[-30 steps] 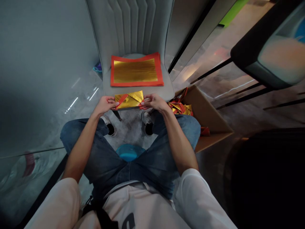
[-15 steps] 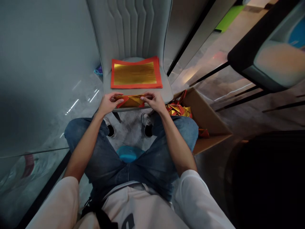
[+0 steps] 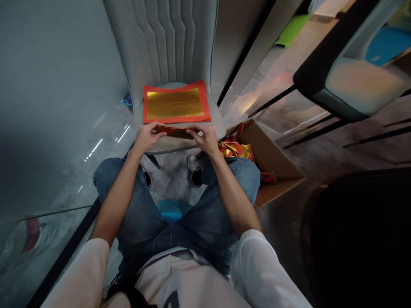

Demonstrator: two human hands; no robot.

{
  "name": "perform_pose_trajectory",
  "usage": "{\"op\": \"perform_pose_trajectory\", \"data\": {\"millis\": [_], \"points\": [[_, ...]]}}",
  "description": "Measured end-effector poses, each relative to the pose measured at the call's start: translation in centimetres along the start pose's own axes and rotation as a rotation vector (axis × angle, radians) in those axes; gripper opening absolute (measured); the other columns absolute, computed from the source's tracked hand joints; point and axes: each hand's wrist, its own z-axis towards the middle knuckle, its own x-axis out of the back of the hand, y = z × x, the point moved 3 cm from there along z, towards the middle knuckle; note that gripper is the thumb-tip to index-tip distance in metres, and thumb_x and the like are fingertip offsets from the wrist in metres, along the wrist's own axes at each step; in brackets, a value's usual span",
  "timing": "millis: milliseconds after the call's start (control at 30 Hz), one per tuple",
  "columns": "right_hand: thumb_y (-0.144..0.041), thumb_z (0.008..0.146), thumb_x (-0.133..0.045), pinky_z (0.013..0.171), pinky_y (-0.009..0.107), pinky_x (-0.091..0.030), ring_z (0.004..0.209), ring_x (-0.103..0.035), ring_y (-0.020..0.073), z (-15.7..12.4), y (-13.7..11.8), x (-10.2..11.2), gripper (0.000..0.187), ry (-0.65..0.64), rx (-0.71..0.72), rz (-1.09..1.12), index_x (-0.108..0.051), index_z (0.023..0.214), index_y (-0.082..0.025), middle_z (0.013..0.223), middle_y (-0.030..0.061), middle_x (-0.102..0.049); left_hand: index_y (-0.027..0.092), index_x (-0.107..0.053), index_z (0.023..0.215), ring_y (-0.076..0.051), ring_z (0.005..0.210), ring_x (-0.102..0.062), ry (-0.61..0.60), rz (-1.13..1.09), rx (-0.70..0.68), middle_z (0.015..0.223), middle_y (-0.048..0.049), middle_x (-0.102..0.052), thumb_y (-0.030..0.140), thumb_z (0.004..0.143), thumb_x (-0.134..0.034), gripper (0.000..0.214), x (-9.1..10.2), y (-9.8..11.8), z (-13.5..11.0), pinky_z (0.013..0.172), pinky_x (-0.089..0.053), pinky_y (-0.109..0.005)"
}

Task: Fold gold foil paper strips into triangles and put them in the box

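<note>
A folded red and gold paper [image 3: 173, 131] lies flat on the front of the grey chair seat [image 3: 212, 124], mostly red side up. My left hand [image 3: 146, 137] pinches its left end, fingers closed. At its right end my right hand [image 3: 205, 137] presses down with the fingers curled. Behind the hands, a stack of gold sheets with red borders [image 3: 176, 103] rests on the same seat.
A cardboard box [image 3: 272, 158] with several folded gold and red papers [image 3: 234, 149] stands on the floor at my right knee. My jeans-clad legs and shoes are below the seat. A dark chair [image 3: 340, 72] is at the upper right. A blue stool [image 3: 173, 209] shows between my thighs.
The folded paper, held up showing its gold face a second ago, has been turned down and pressed flat onto the seat edge. Both hands moved slightly forward with it.
</note>
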Motion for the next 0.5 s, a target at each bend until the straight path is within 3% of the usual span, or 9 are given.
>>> {"op": "perform_pose_trajectory", "data": {"millis": [67,133,200,267,367,433,500], "points": [[-0.060,0.092,-0.079,0.095,0.041,-0.060,0.106,-0.076,0.0282,0.1,0.2,1.2,0.039,0.040,-0.012,0.059,-0.081,0.112,-0.027,0.116,0.0085,-0.082,0.020,-0.082,0.099,-0.024,0.094,-0.082,0.071,0.017,-0.102,0.097,-0.0070,-0.085,0.037,0.095,-0.080,0.018,0.2,0.3,0.5,0.093,-0.067,-0.040],[-0.070,0.085,-0.081,0.090,0.040,-0.062,0.111,-0.074,0.0280,0.1,0.9,2.3,0.056,0.057,-0.110,0.190,-0.076,0.122,-0.029,0.124,0.0092,-0.079,0.022,-0.082,0.095,-0.026,0.108,-0.081,0.132,0.025,-0.233,0.102,-0.0064,-0.084,0.034,0.100,-0.073,0.016,0.1,0.9,0.7,0.104,-0.064,-0.045],[-0.080,0.085,-0.075,0.079,0.036,-0.063,0.100,-0.074,0.0242,-0.2,1.9,2.9,0.065,0.024,-0.307,0.389,-0.071,0.126,-0.029,0.114,0.0081,-0.077,0.025,-0.082,0.095,-0.027,0.126,-0.075,0.162,0.041,-0.336,0.112,-0.0051,-0.083,0.029,0.103,-0.068,0.017,-0.4,1.6,0.9,0.114,-0.059,-0.052],[-0.079,0.081,-0.080,0.067,0.031,-0.061,0.077,-0.071,0.0186,-0.6,2.8,2.8,0.068,-0.027,-0.487,0.560,-0.067,0.124,-0.028,0.089,0.0021,-0.073,0.027,-0.082,0.093,-0.028,0.135,-0.070,0.181,0.056,-0.374,0.120,-0.0037,-0.079,0.027,0.102,-0.068,0.017,-1.0,2.2,1.0,0.118,-0.056,-0.057],[-0.060,0.060,-0.103,0.058,0.026,-0.054,0.060,-0.060,0.0134,-1.0,3.2,2.4,0.080,0.001,-0.577,0.647,-0.064,0.121,-0.027,0.068,-0.0078,-0.063,0.026,-0.082,0.091,-0.029,0.138,-0.066,0.281,0.010,-0.315,0.129,-0.0064,-0.072,0.032,0.097,-0.077,0.010,-1.7,2.3,1.4,0.120,-0.055,-0.054],[-0.054,0.051,-0.106,0.057,0.026,-0.055,0.061,-0.061,0.0135,-1.1,3.1,2.5,0.082,0.074,-0.570,0.669,-0.064,0.117,-0.027,0.069,-0.0076,-0.066,0.025,-0.081,0.099,-0.028,0.132,-0.068,0.360,-0.091,-0.214,0.130,-0.0092,-0.069,0.041,0.094,-0.082,0.017,-1.9,1.7,1.8,0.115,-0.059,-0.047],[-0.056,0.050,-0.105,0.060,0.028,-0.058,0.067,-0.066,0.0156,-1.1,2.8,2.8,0.077,0.124,-0.552,0.668,-0.066,0.110,-0.026,0.076,-0.0040,-0.073,0.026,-0.077,0.112,-0.025,0.117,-0.074,0.365,-0.251,-0.062,0.121,-0.0095,-0.071,0.056,0.096,-0.078,0.034,-2.4,0.7,2.4,0.102,-0.066,-0.042]]}}
